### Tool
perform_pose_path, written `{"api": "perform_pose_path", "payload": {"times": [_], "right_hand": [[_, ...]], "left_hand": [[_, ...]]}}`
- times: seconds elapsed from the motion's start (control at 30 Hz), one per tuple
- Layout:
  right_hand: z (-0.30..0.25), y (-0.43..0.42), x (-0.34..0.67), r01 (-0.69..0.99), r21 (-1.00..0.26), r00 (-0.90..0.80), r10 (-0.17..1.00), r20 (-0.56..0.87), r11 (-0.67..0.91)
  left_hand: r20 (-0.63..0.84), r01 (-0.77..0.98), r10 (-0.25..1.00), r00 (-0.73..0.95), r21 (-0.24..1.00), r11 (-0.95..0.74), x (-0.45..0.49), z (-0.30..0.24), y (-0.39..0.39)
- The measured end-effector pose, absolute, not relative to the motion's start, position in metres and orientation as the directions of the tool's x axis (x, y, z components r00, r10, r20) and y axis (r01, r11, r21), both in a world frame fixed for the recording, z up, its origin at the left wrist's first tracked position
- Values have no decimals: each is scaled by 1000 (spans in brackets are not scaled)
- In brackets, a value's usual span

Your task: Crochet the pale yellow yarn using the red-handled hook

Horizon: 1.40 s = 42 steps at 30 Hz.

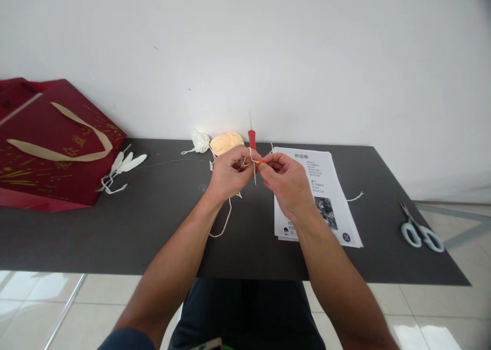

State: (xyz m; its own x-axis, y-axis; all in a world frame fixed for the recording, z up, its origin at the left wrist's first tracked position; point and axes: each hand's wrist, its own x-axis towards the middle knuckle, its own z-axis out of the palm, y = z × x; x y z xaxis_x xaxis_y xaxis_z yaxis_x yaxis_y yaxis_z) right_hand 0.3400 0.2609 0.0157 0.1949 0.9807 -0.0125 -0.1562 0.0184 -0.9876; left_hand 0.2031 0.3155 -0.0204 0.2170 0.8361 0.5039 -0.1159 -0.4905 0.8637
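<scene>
My left hand [229,173] is closed, its thumb and fingertips pinching cream yarn [251,154] above the table. A strand of the same yarn hangs below this hand in a loop. Fingertip to fingertip with it, my right hand [286,178] is closed on a small orange piece [262,161], whose kind is too small to tell. A red-handled crochet hook [251,139] stands out beyond my fingertips, and a thin pale shaft shows below them. Whether either hand grips the hook is hidden. Behind my left hand lies a pale orange yarn ball [226,142].
White yarn [200,140] sits by the wall. Printed sheets [330,186] lie under my right hand. Scissors [418,230] rest near the table's right edge. On the left are a dark red gift bag [72,150] and white leaf-shaped pieces [130,163] with loose ends.
</scene>
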Motion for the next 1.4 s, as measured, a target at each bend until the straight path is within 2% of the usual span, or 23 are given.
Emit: {"api": "perform_pose_path", "payload": {"times": [0.23,0.5,0.73,0.93,1.2,1.4], "right_hand": [[14,261,340,-184,-982,210,978,1,40],[15,260,339,-161,-987,199,980,-28,5],[14,260,338,-232,-972,216,976,-20,31],[14,260,336,-262,-964,239,971,-11,53],[15,261,337,-225,-973,278,960,-20,45],[9,261,339,-139,-985,290,956,54,98]], "left_hand": [[509,-152,835,209,860,-487,205,-18,315],[535,-88,820,204,844,-529,204,-21,316],[599,-128,782,174,801,-585,206,-17,315],[583,-147,793,175,812,-565,208,-18,315],[647,-83,743,174,761,-643,209,-20,315],[536,-139,826,177,844,-518,210,-20,314]]}}
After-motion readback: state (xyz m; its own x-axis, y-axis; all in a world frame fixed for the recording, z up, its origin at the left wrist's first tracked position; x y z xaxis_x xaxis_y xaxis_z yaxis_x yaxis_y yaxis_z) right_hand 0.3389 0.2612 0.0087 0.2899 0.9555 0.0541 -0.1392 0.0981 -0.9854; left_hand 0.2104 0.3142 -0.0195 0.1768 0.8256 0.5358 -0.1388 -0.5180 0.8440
